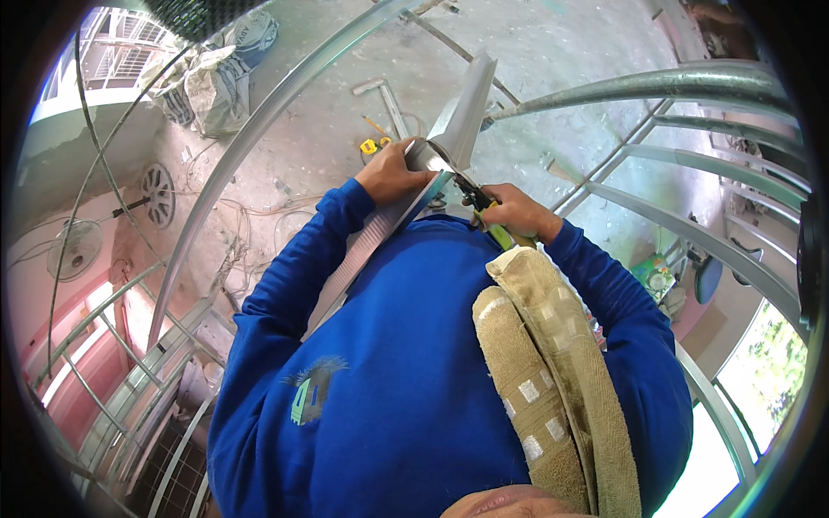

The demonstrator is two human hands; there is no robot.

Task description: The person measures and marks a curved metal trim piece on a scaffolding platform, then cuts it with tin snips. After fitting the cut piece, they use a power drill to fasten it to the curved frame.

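Observation:
My left hand (390, 176) is closed around a thin, shiny metal channel (367, 252) in front of my chest. One ribbed length runs down past my left forearm; another, wider length (466, 108) rises away from me beyond the hand. The two meet at an angle near my fingers, and I cannot tell whether they are one bent piece. My right hand (518, 213) is wrapped around tin snips (498, 233) with green and black handles. Their dark jaws (467, 188) are at the channel's edge, just right of my left hand.
Metal scaffold tubes (639, 86) curve around me on the right, and a long pale metal strip (224, 164) arcs on the left. Far below are a yellow tape measure (371, 146), sacks (216, 91) and a fan (76, 249). A towel (553, 371) hangs over my shoulder.

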